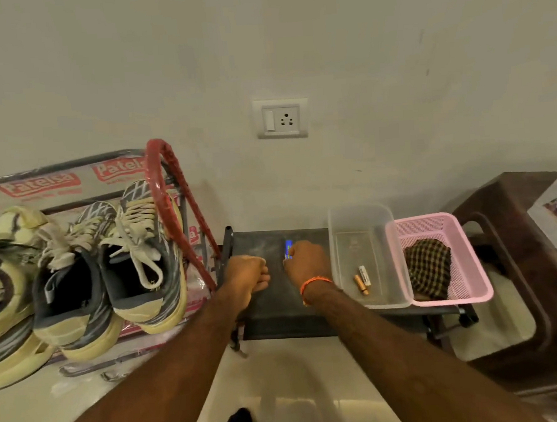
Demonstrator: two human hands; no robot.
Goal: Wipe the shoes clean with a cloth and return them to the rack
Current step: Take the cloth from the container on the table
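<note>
Hands: left hand (246, 273) is curled into a fist holding nothing; right hand (306, 258) is curled too, and whether it grips the small blue thing (288, 249) at its knuckles cannot be told. Both hover over the dark bench (284, 321), close together.
Cloth: checked cloth (429, 267) lies in the pink basket (461, 232), to the right of the right hand, past the clear tub (346, 219) holding two batteries (362, 280).
Risk, right side: a reach for the cloth crosses the tub; a low wrist could likely knock it or tip the basket off the bench edge.
Shoes: shoes (111, 270) sit on the rack (56, 165) to the left of the left hand, heels toward the person.
Risk, left side: the red bar (157, 172) arches just beside the nearest shoe and could snag it or its loose laces when lifted.
Room: bare bench beneath the hands gives working space; the wall closes off the far side, with a brown stool (500, 230) at far right.
</note>
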